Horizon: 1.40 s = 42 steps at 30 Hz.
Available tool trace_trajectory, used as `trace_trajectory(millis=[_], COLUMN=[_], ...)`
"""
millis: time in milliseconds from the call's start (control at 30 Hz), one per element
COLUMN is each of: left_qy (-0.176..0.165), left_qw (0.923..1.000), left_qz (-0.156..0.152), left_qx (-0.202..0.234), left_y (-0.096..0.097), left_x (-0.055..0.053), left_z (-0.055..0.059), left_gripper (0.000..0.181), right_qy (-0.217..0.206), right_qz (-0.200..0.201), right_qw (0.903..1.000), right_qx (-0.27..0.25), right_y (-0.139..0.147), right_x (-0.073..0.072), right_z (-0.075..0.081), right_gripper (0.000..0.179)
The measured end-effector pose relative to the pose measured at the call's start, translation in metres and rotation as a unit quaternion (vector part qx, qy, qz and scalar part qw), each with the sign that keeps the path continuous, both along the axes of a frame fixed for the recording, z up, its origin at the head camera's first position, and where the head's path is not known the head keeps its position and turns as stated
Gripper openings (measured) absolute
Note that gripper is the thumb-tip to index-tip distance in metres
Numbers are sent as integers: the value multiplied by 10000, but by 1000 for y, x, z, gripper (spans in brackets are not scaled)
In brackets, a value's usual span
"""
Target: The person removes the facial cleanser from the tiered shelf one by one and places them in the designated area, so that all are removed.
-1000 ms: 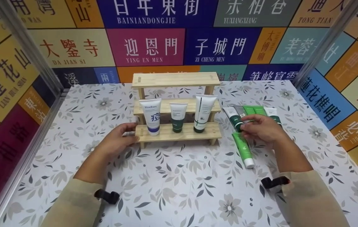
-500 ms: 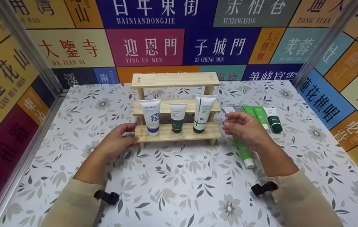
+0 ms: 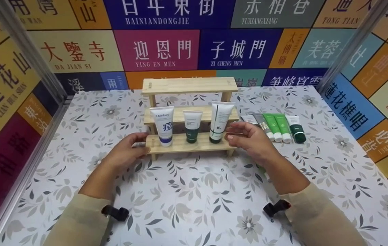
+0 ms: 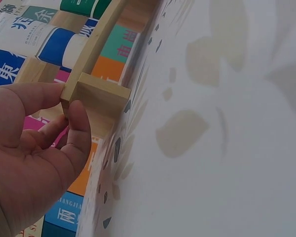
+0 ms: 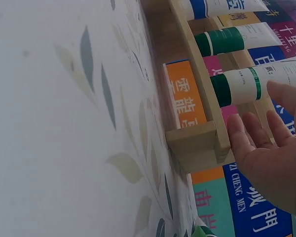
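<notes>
A three-tier wooden rack (image 3: 189, 85) stands mid-table in the head view. On its lowest step, three squeeze tubes stand upright on their caps: a white and blue tube (image 3: 163, 123), a small white and dark green tube (image 3: 193, 126) and a taller white tube with a green stripe (image 3: 221, 118). My left hand (image 3: 127, 150) pinches the left end of that step, thumb above and a finger under it in the left wrist view. At the right end is my right hand (image 3: 253, 141), fingers spread loosely beside the tall tube. In the right wrist view its fingertips (image 5: 235, 123) are right by the step's corner.
Right of the rack lies a row of tubes: a grey tube (image 3: 265, 124), two green tubes (image 3: 282, 128) and a white and dark green tube (image 3: 296, 130) among them. Another green tube is mostly hidden under my right forearm. Printed panels (image 3: 156, 49) enclose the back and sides.
My right hand has moved left from the lying tubes to the right end of the rack, uncovering most of the row. My left hand has stayed on the rack's left end.
</notes>
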<state>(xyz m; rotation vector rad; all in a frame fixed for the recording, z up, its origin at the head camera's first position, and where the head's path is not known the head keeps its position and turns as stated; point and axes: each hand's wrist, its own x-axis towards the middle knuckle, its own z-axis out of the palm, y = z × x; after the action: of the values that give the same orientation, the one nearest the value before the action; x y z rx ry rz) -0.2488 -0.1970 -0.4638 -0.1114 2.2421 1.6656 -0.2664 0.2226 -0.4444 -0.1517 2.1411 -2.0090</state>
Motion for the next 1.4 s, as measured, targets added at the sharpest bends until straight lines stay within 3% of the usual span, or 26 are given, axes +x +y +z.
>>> trace_trajectory(millis=[400,600,767,933,1133,1400], left_qy=[39,-37,-40,17,-49,44], left_qw=[9999,10000,10000,10000,10000,10000], left_qz=[-13,47,33,-22,14,-34], left_qx=[164,77,53,36,50,76], left_y=[1,1,1,0,0,1], left_x=[0,1,2,1,0,-1], left_z=[-2,0,1,1,0,-2], left_gripper=[65,64,64,64,63,64], right_qy=[60,434,772,689,644,889], right_qz=[-263,-584,-666,-627,-698,-733], right_qw=[9993,9946,9931,9948,9940,9929], right_qx=[-272,-736,-577,-407,-543,-284], right_y=[-24,-26,-28,-31,-31,-23], right_x=[-10,-11,-11,-10,-8,-5], right_z=[10,17,22,20,16,17], right_gripper=[50,48,48,49,45,44])
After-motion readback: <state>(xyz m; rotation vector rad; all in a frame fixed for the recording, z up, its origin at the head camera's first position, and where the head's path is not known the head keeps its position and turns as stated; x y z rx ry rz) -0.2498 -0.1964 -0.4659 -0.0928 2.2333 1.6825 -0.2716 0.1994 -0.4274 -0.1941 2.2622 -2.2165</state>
